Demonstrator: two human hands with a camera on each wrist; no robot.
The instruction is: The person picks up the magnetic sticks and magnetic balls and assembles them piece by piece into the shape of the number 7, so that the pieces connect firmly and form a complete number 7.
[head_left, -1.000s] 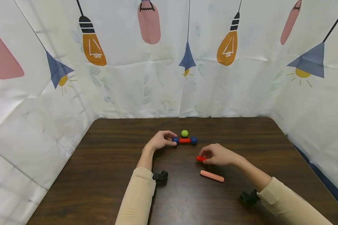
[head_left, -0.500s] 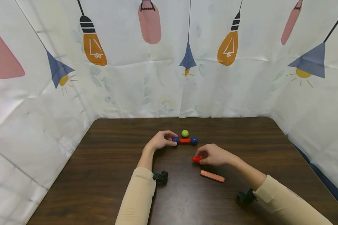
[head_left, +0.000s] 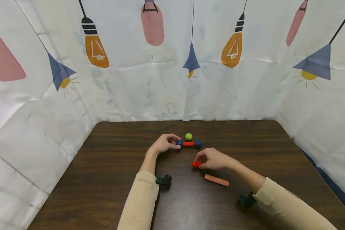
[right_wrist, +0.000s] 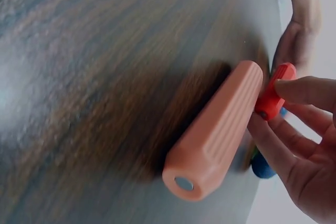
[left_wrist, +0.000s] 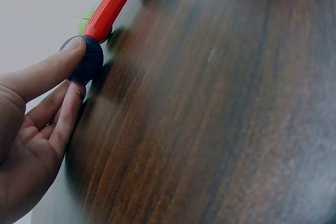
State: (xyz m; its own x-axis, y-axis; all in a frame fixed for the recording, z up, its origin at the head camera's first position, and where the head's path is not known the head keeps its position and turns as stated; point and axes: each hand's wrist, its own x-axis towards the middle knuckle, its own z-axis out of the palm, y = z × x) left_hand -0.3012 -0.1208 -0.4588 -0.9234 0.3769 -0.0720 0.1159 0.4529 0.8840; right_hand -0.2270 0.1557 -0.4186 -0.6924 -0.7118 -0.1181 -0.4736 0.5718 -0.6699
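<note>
Between thumb and fingertips, my left hand (head_left: 163,143) pinches a blue ball (left_wrist: 86,62). That ball joins a red ribbed rod (left_wrist: 106,13), whose other end meets a second blue ball (head_left: 198,144). A yellow-green ball (head_left: 188,136) sits just behind this rod; whether they touch I cannot tell. Nearer to me, my right hand (head_left: 215,158) pinches a short loose red rod (right_wrist: 275,92) with thumb and fingers. Below the right hand, a longer orange ribbed rod (head_left: 217,180) lies on the table, with a round silver disc in its end (right_wrist: 184,183).
The dark brown wooden table (head_left: 109,179) has a white curtain (head_left: 161,92) printed with lamps along its back and sides. Each sleeved forearm carries a black wrist camera, the left one (head_left: 164,180) and the right one (head_left: 246,200).
My right hand has moved left and slightly toward me with the short red rod. The left hand, the ball-and-rod piece and the orange rod have stayed in place.
</note>
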